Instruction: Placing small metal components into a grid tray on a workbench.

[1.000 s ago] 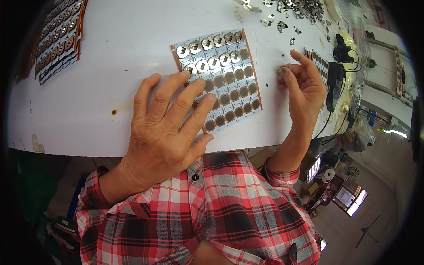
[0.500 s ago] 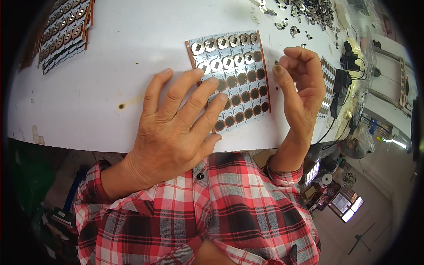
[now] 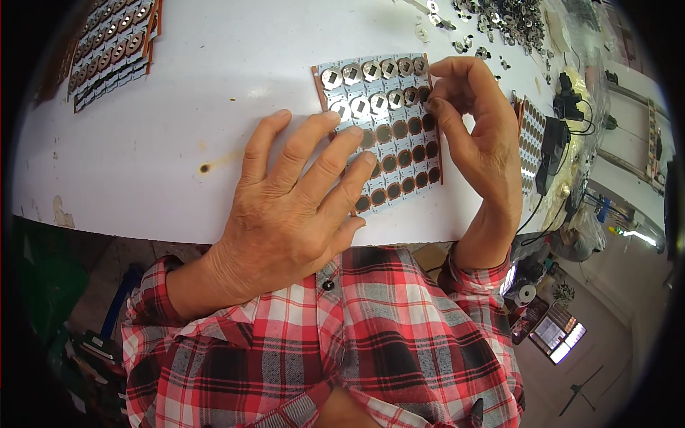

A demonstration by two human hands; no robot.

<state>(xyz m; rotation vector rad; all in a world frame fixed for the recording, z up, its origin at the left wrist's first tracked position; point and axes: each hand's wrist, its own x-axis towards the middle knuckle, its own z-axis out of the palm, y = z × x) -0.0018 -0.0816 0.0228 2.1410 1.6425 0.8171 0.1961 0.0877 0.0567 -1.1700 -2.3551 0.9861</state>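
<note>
A light blue circuit board panel (image 3: 399, 143) with brown side strips lies on the white table, a little tilted. Round silver metal clips (image 3: 371, 70) with square holes fill its top row and most of the second; the lower rows show bare dark discs. My left hand (image 3: 285, 192) rests open over the panel's left edge, its fingers spread and the fingertips on the board. At the right end of the second row, my right hand (image 3: 471, 118) has thumb and index finger closed in a pinch at the edge. Whatever is between those fingertips is hidden.
Loose small metal pieces (image 3: 510, 25) are heaped at the far right. A stack of panels carrying clips (image 3: 118, 50) stands at the far left, and more panels with dark discs (image 3: 531, 143) lie right of my right hand. Black plugs and cables (image 3: 553, 146) run along the right table edge.
My right hand has moved left, bringing its pinched fingertips from beside the panel to the end of the second row. My left hand still rests on the panel; the whole view has shifted slightly.
</note>
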